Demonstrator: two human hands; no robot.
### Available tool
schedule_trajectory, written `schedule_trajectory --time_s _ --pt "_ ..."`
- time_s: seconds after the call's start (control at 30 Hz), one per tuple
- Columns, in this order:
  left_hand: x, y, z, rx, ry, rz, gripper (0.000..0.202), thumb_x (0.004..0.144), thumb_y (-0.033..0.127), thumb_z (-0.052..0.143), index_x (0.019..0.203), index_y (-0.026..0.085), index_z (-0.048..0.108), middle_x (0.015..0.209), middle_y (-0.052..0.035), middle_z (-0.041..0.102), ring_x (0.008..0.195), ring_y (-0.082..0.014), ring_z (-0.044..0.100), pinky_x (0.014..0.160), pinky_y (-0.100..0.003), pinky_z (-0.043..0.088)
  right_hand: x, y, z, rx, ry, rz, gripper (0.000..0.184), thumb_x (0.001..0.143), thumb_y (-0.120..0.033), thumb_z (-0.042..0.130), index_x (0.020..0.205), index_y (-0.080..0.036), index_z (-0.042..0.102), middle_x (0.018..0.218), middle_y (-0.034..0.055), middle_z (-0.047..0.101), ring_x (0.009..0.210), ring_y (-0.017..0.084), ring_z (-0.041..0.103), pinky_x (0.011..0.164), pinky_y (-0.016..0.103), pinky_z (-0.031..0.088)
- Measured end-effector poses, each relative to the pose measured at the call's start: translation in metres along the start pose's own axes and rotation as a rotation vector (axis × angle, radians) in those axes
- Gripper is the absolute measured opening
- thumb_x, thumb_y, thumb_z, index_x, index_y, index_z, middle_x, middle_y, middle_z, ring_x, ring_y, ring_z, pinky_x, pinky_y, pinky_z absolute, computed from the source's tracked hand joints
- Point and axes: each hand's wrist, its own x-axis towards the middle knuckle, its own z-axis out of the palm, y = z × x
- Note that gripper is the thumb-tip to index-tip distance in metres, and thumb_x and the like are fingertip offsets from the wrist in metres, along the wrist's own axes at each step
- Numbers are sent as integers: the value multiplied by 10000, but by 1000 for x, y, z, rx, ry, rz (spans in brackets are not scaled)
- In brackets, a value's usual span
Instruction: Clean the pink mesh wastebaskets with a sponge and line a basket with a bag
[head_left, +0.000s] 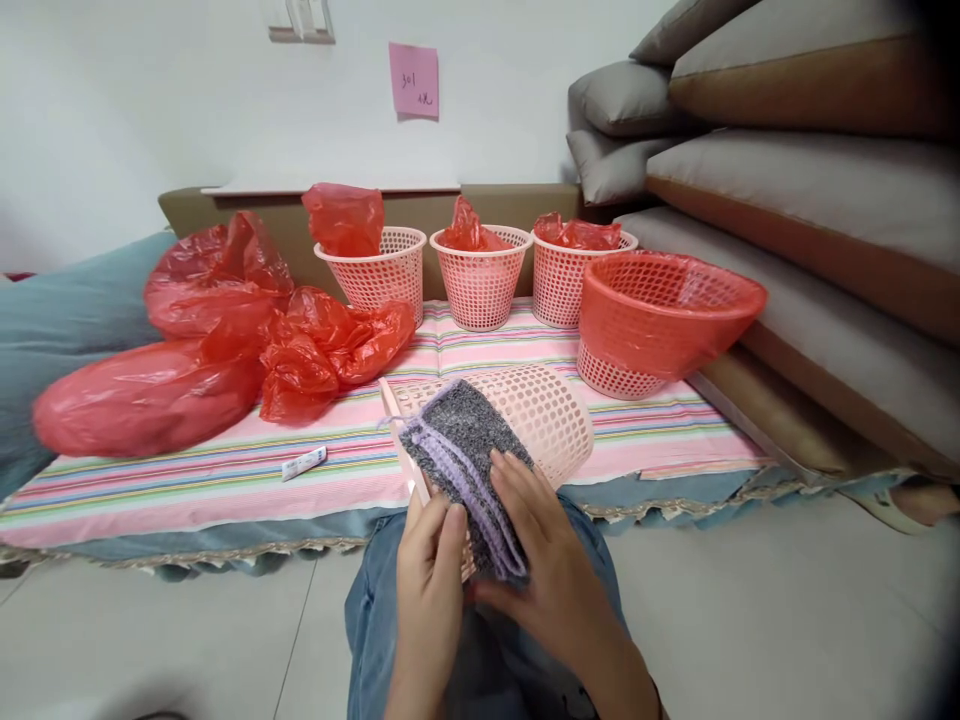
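A pink plastic wastebasket (555,415) with a perforated wall lies tilted on its side above my knees, its rim to the left and its base to the right. My left hand (429,565) is closed on the lower part of the rim. Folded over the near side of the wastebasket is a dark grey cleaning cloth (476,425) with lilac edging. My right hand (551,565) grips this cloth and presses it to the wall, fingers on top and thumb below. Part of the wall is hidden by the cloth and hands.
Several pink baskets (480,290) with red bags inside stand along the back. A basket with a red bag (660,310) over its rim is at right. Loose red bags (150,395) lie left, near a small white tube (304,463). Grey cushions (810,180) are stacked right.
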Motion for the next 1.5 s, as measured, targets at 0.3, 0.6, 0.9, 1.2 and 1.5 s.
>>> schedule_trajectory --time_s 0.3,0.6,0.9,1.2,1.5 --pt "-2 -8 -7 -32 -115 -1 294 873 402 606 1099 239 698 1208 -73 663 1199 -251 573 984 -338 484 -7 -4 3 420 270 237 640 889 -212 541 1480 -263 301 1450 93 506 1310 232 520 1089 399 461" --pt "1 -18 1 37 -144 220 693 781 261 716 1424 334 469 1552 -79 369 1417 -326 370 1152 -485 341 -3 -4 -5 421 196 82 647 843 -382 650 1430 -248 412 1432 112 520 1301 281 522 1103 466 435" --pt "-2 -23 7 59 -70 193 669 783 246 702 1407 316 472 1541 -101 356 1398 -315 398 1116 -465 394 21 -9 0 390 397 173 487 831 -253 679 1300 -251 547 1196 80 680 1091 233 657 954 384 542" --pt "-3 -22 5 -184 32 -33 788 872 397 635 1508 355 171 1426 -143 508 1078 -221 666 880 -357 575 2 11 -30 111 587 181 592 862 -149 587 1420 -314 476 1463 40 502 1349 312 470 1124 571 377" --pt "2 -10 6 -206 71 -80 723 922 492 505 1537 312 170 1477 -91 491 1338 -250 496 1065 -388 449 15 11 3 -73 97 6 548 850 -237 576 1388 -238 469 1521 108 409 1441 332 305 1111 596 351"
